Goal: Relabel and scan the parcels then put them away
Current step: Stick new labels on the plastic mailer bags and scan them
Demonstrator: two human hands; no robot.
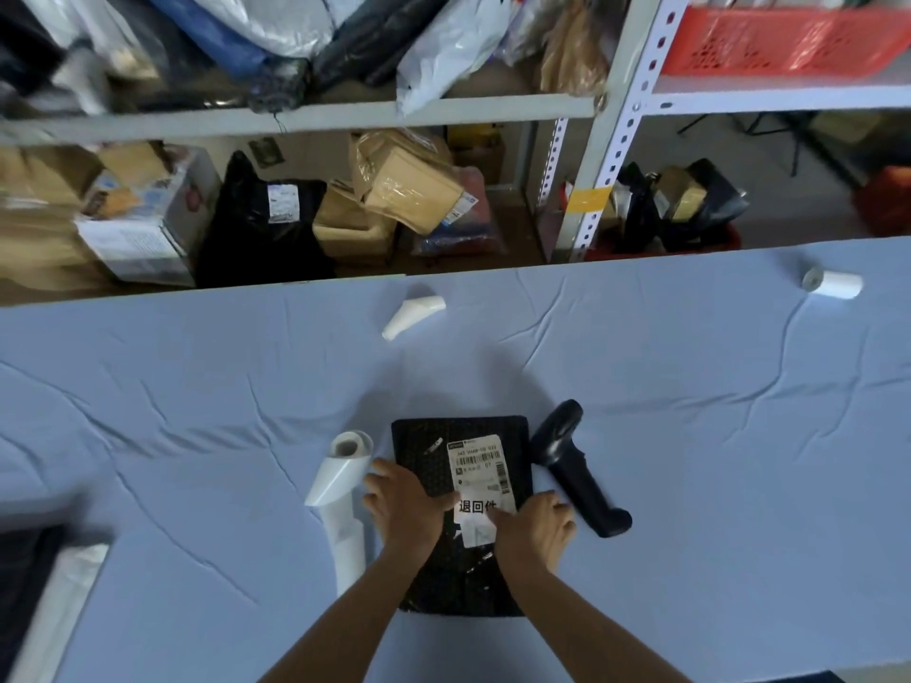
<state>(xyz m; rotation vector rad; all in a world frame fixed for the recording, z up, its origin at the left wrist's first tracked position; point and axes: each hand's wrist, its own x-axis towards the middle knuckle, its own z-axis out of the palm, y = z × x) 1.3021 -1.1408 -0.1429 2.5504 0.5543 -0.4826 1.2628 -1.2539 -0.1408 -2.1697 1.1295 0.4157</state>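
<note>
I see the wide table (pixel 690 386) under a wrinkled light-blue cloth. Near its front edge lies the flat black plastic parcel (pixel 424 465). A black handheld barcode scanner (pixel 567 460) is just at its right and a partly unrolled white label roll (pixel 340 485) at its left. My left hand (pixel 402 502) presses flat on the parcel. My right hand (pixel 535 527) touches the white printed label (pixel 480 475); pinching or pressing, I cannot tell.

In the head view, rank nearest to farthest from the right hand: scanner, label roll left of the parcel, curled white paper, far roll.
1. Scanner, just right of the right hand.
2. Label roll, left of the parcel.
3. Curled white paper, mid-table.
4. Far roll, back right.
</note>
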